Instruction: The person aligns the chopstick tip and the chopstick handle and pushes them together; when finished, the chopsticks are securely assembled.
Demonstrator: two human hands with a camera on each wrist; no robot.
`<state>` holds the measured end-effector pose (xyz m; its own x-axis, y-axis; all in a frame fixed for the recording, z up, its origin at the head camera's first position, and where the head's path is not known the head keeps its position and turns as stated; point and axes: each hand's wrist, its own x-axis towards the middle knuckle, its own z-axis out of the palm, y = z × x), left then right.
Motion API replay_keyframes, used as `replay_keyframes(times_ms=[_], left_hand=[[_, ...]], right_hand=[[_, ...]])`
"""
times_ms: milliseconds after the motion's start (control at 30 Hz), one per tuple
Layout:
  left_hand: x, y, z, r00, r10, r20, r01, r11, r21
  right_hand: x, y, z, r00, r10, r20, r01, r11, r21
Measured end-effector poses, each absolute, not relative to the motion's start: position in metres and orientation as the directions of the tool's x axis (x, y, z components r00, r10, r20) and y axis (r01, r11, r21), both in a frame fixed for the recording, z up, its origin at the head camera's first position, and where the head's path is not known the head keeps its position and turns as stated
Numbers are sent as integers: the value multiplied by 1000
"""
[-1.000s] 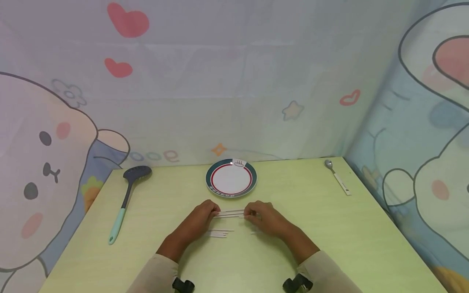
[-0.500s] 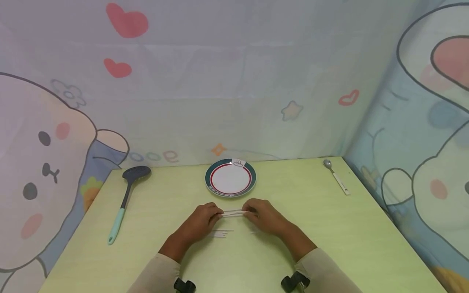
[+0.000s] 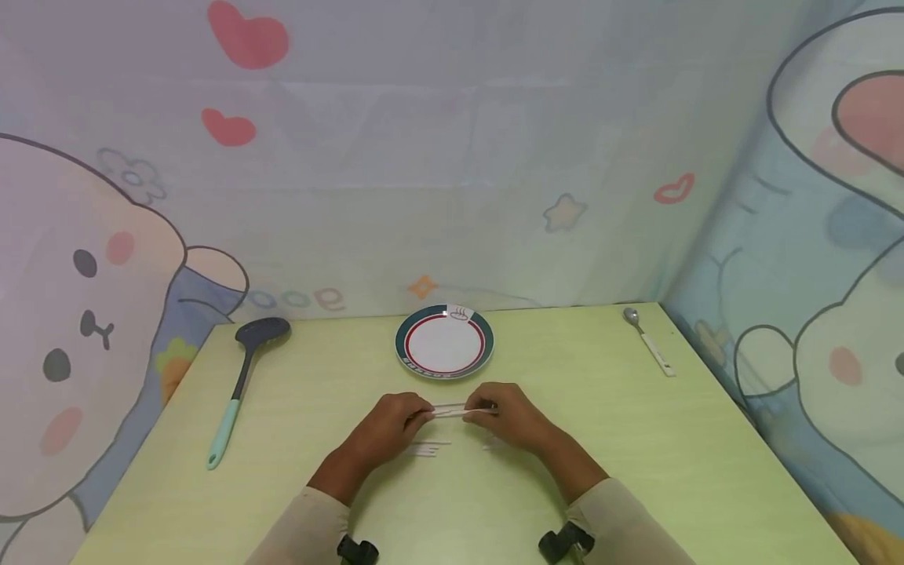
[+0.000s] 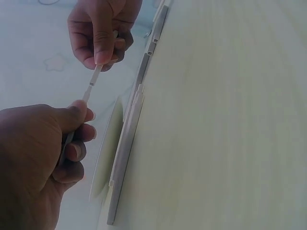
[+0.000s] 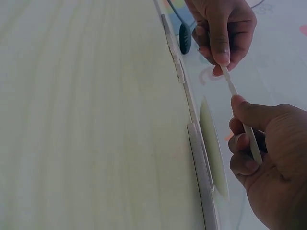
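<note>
My left hand (image 3: 391, 424) and right hand (image 3: 512, 416) face each other over the table, just in front of the plate. Each pinches a thin white strip between thumb and fingers. In the left wrist view, the narrow tip of the left strip (image 4: 87, 94) lines up end to end with the right strip (image 4: 97, 72), the ends right at each other. The right strip's tail (image 5: 253, 139) runs back under the right hand's fingers. Below the hands lie several more white strips (image 3: 424, 450), some with stepped ends, partly hidden by the left hand.
A round plate (image 3: 445, 345) with a dark green rim stands behind the hands. A black slotted ladle (image 3: 261, 333) with a mint handle lies at the left, a small spoon (image 3: 648, 343) at the back right. A printed cloth (image 3: 452, 157) hangs behind the table (image 3: 600, 345).
The hands have drawn slightly closer together, narrowing the stretch of strip between them. The left hand has shifted a little right. The plate, ladle and spoon stay in place.
</note>
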<state>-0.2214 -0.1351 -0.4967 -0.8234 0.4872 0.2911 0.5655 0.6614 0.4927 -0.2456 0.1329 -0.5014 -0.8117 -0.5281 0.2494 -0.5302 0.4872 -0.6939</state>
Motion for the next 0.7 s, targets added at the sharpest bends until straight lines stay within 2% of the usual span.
replay_keyframes(times_ms=[700], left_hand=[[-222,-137,-498,-806,509,302,589,640,494]], right_hand=[[-243,132,-500,-817,-532,221,-510,489,-708]])
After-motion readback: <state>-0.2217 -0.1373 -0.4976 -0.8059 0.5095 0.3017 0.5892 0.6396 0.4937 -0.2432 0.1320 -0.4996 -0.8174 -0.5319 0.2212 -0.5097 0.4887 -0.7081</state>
